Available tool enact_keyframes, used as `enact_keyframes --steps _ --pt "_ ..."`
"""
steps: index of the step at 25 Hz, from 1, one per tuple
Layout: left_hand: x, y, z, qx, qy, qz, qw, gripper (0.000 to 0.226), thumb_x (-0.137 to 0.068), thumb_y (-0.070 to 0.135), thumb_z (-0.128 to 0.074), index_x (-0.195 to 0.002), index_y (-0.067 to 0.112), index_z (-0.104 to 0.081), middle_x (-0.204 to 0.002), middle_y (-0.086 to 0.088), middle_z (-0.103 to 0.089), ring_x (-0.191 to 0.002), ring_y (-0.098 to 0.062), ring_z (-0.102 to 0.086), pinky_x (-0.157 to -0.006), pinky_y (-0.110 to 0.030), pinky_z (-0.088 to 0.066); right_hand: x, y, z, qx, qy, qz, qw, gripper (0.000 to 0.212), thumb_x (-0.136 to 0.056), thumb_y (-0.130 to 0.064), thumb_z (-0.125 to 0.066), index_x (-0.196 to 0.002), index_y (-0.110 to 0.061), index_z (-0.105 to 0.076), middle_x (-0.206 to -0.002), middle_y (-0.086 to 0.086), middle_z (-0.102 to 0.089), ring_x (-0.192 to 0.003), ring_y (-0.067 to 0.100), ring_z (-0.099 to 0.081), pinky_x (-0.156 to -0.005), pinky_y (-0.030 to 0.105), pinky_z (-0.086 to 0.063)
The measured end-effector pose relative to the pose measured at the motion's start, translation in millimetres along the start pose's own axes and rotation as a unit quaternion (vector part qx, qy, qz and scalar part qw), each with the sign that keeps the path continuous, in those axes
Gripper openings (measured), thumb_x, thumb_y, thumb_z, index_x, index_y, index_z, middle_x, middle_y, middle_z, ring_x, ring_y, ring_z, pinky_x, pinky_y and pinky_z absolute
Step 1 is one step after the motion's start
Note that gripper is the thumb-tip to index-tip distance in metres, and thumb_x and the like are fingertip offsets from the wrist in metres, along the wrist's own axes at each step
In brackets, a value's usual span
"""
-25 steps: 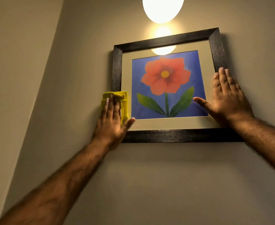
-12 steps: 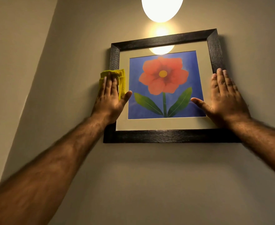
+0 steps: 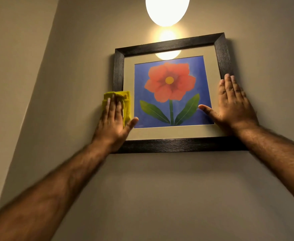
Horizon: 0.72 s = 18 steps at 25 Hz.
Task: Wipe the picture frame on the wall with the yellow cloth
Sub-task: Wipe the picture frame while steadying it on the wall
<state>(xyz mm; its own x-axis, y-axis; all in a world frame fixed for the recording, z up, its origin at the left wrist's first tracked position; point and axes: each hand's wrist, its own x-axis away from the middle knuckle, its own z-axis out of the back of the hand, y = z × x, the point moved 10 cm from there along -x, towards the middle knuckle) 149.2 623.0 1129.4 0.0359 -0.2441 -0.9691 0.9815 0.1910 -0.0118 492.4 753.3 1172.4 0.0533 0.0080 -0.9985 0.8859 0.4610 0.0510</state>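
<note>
Left hand [image 3: 113,124] is flat, fingers straight, pressing the cloth [image 3: 127,106] on the left edge of the frame [image 3: 177,145]; right hand [image 3: 234,106] lies flat, bracing the right edge. I'd wipe lightly so it doesn't tilt.

dim warm lamp [image 3: 167,9] glow, forearms blurred

Dark picture frame [image 3: 177,145] on wall, yellow cloth [image 3: 126,101] against left side
</note>
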Motion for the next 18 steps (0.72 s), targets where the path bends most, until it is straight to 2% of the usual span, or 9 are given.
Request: enact_keyframes --steps 3,7,10,15,18 --pt "-65 0 17 0.006 0.009 0.021 1.000 0.115 -0.076 0.089 0.005 -0.160 0.010 0.010 -0.171 -0.008 0.014 -0.157 -0.020 0.017 -0.127 -0.038 0.008 0 1 0 0.001 -0.006 -0.005 1.000 0.115 -0.083 -0.085 -0.016 -0.160 0.000 -0.007 -0.171 0.017 -0.001 -0.159 0.028 -0.001 -0.129 0.044 -0.009" --pt "-95 1 22 -0.010 0.024 0.022 0.999 0.107 -0.084 0.085 -0.002 -0.160 0.010 0.008 -0.172 -0.009 0.010 -0.158 -0.022 0.013 -0.126 -0.037 0.009 1 1 0 0.007 -0.012 -0.004 1.000 0.114 -0.084 -0.084 -0.019 -0.160 -0.001 -0.005 -0.171 0.017 0.001 -0.159 0.027 0.001 -0.129 0.042 -0.006" --pt "-82 2 21 0.013 0.032 0.023 0.999 0.100 -0.089 0.080 -0.005 -0.161 0.011 0.005 -0.172 -0.009 0.007 -0.159 -0.022 0.011 -0.127 -0.038 0.007 1 0 0 0.006 -0.015 -0.003 1.000 0.114 -0.084 -0.084 -0.019 -0.160 -0.001 -0.005 -0.171 0.016 0.002 -0.159 0.027 0.002 -0.129 0.042 -0.006" --pt "-13 1 6 0.022 0.026 0.000 0.999 0.087 -0.095 0.069 -0.008 -0.161 0.013 0.000 -0.172 -0.004 0.009 -0.158 -0.017 0.014 -0.128 -0.037 0.004 1 1 0 0.009 -0.012 -0.008 1.000 0.113 -0.084 -0.084 -0.021 -0.160 -0.001 -0.005 -0.171 0.016 0.001 -0.159 0.027 0.001 -0.129 0.042 -0.006" --pt "-14 2 13 0.067 0.001 -0.001 0.998 0.079 -0.099 0.058 -0.012 -0.161 0.011 -0.012 -0.172 -0.006 0.001 -0.159 -0.018 0.006 -0.130 -0.037 -0.001 1 1 0 0.007 -0.013 -0.008 1.000 0.113 -0.085 -0.084 -0.021 -0.160 0.000 -0.006 -0.171 0.017 0.000 -0.159 0.028 -0.001 -0.129 0.043 -0.007"
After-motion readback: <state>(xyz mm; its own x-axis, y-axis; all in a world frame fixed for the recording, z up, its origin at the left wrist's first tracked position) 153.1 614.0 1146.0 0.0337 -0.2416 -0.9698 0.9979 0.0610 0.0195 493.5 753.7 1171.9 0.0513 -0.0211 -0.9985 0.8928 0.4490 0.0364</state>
